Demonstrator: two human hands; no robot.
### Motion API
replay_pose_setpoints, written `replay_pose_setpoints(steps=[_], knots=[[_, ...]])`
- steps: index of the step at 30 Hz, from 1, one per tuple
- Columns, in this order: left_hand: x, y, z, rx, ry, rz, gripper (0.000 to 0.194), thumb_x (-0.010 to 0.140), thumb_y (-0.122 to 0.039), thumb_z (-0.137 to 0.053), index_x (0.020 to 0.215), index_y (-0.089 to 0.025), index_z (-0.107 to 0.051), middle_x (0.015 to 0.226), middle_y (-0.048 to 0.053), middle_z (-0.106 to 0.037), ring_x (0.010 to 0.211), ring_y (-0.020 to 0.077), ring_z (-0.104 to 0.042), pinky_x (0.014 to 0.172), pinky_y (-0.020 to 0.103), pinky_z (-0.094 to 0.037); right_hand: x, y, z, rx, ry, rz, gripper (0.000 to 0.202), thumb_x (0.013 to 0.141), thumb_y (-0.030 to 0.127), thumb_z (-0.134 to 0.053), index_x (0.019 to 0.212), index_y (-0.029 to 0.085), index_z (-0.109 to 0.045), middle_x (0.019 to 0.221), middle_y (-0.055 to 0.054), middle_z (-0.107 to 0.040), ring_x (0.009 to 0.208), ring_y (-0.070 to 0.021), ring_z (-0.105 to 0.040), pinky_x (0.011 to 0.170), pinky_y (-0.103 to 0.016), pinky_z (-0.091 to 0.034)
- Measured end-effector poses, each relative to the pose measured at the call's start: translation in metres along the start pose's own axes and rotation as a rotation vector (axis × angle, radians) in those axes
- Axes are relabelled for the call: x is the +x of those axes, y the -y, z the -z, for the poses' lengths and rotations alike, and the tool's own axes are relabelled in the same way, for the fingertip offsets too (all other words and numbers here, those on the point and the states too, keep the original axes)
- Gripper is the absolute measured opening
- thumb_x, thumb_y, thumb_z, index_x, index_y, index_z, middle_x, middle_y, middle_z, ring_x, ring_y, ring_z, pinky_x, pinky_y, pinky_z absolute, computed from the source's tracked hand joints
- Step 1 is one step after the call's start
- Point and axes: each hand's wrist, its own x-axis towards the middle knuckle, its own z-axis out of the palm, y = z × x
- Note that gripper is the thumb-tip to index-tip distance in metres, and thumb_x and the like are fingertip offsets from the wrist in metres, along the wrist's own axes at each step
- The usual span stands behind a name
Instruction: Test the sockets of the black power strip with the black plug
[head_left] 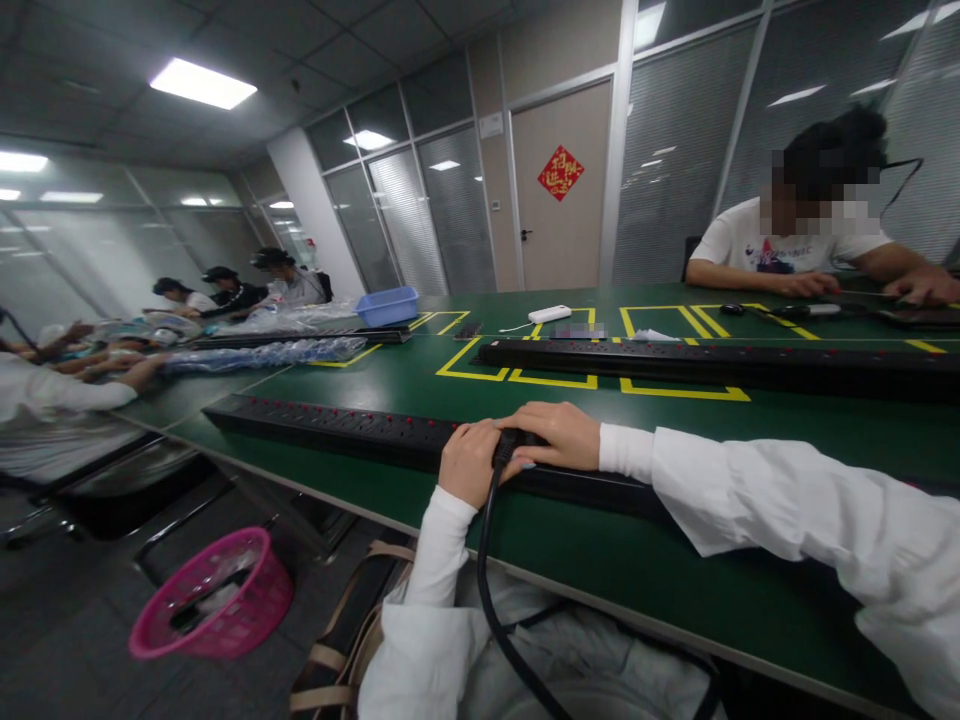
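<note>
A long black power strip [322, 424] with a row of red dots lies along the near edge of the green table [420, 375]. Both my hands meet over its middle, around a black plug [507, 447] whose thick cable [487, 560] hangs down past the table edge toward my lap. My left hand [469, 462] has its fingers closed on the plug's left side. From the right, my right hand [551, 435] closes its fingers round the plug, resting on the strip. The hands hide part of the plug and the strip below it.
Farther back lie a second black strip [720, 364], a white device [550, 314] and a blue basket [387, 306]. A person [795, 240] sits across at the right; others sit at the left. A pink basket [262, 600] stands on the floor, beside a bag [352, 625].
</note>
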Motion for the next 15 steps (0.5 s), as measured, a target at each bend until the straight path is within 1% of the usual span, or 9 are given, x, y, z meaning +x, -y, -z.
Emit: replay_pose_setpoints(steps=[5,10,15], knots=[[-0.0002,0.0001,-0.0008,0.002,0.012,-0.001,0.037,0.074,-0.047,-0.049,0.092,-0.016,-0.055,0.094,0.01,-0.063,0.095,0.0228,-0.055,0.081,0.037,-0.042,0.0009,-0.002,-0.0035,0.003,-0.019,-0.009,0.042,0.083,0.041,-0.043,0.117,0.018,-0.045,0.099,-0.009,-0.057,0.091,-0.0182,-0.051,0.072,-0.028,-0.042],[-0.001,0.0008,-0.0009,0.004,0.0,-0.009,0.038,0.075,-0.047,-0.049,0.094,-0.015,-0.054,0.096,0.011,-0.062,0.095,0.0232,-0.056,0.081,0.038,-0.042,0.0009,-0.0003,-0.0003,0.002,0.006,0.003,0.042,0.084,0.041,-0.041,0.118,0.017,-0.044,0.099,-0.01,-0.056,0.091,-0.0178,-0.051,0.073,-0.028,-0.042],[-0.0013,0.0018,-0.0003,-0.003,0.015,-0.02,0.04,0.073,-0.05,-0.049,0.094,-0.015,-0.054,0.094,0.011,-0.062,0.094,0.024,-0.055,0.08,0.038,-0.042,0.0005,0.002,0.0023,0.0,0.007,0.001,0.042,0.083,0.04,-0.042,0.119,0.017,-0.044,0.098,-0.01,-0.056,0.09,-0.0178,-0.051,0.073,-0.028,-0.042]])
